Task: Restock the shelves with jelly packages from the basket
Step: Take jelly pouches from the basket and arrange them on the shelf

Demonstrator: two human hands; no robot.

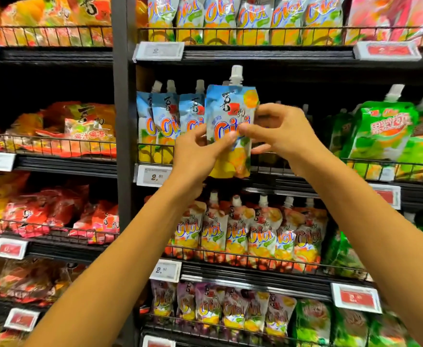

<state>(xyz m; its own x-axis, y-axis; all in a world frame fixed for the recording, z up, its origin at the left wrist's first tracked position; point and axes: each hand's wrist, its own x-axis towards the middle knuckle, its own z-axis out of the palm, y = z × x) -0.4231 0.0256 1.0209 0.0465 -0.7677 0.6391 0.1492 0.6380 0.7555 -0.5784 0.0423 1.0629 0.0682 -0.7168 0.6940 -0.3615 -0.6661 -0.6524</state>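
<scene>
We hold one blue jelly pouch [230,126] upright with both hands, in front of the middle shelf [268,171]. Our left hand [195,149] grips its lower left edge, and our right hand [278,128] pinches its right side. Three pouches of the same kind [170,121] stand just to the left behind the wire rail [155,152]. Green pouches [380,131] stand well to the right.

Black metal shelves [268,55] stand in two bays, split by a dark grey upright post [121,121]. At least five tiers are visible. Each tier is fronted by a low black wire rail [55,146]. Price labels are clipped to the shelf edges, some white [159,50], some red [387,50]. The tier fronts are brightly and evenly lit; the recess behind [42,83] is in deep shadow.
</scene>
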